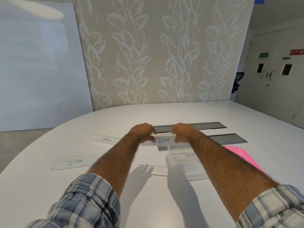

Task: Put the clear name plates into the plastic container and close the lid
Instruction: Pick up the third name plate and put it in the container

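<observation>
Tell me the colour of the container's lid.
Bright pink: the lid lies on the table right of the clear container, partly behind the right forearm. The head view shows it.

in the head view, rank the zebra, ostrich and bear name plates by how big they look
1. zebra plate: looks longest, but it lies nearest the camera.
2. ostrich plate: looks shorter, lying farther off.
3. bear plate: unsure, since the left hand and right hand cover its ends.
</observation>
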A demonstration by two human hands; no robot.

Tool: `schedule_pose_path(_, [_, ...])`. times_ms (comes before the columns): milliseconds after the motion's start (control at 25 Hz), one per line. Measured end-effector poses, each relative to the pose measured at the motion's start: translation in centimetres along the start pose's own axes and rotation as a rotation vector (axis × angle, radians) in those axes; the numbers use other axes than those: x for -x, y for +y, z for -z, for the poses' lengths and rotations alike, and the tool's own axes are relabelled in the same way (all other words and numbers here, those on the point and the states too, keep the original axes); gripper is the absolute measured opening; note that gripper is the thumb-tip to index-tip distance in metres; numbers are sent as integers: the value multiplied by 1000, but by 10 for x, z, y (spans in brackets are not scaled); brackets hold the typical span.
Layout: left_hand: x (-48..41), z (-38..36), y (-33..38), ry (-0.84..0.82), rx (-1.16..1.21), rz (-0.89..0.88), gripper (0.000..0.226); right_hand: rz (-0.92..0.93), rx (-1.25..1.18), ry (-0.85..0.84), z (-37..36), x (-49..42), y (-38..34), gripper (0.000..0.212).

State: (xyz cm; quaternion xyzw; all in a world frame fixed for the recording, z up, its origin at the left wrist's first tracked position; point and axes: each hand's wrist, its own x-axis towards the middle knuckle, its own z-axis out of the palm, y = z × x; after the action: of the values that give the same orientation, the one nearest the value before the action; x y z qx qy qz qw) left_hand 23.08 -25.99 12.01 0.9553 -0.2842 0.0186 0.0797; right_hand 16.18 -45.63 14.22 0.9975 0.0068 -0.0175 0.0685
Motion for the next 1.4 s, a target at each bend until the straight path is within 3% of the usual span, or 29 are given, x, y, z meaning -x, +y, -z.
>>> schedule_pose_path(480, [-39,-29,127,48,-30,45,46,24,-42,28,-30,17,130,49])
schedule_pose_path(680, [-57,-48,136,-13,-41,74,44,64,-35,-15,-49,5,145,35])
schedule_pose_path(1400, [-100,-110,140,-156,-117,132,44,134,-17,-110,-113,-48,165,44])
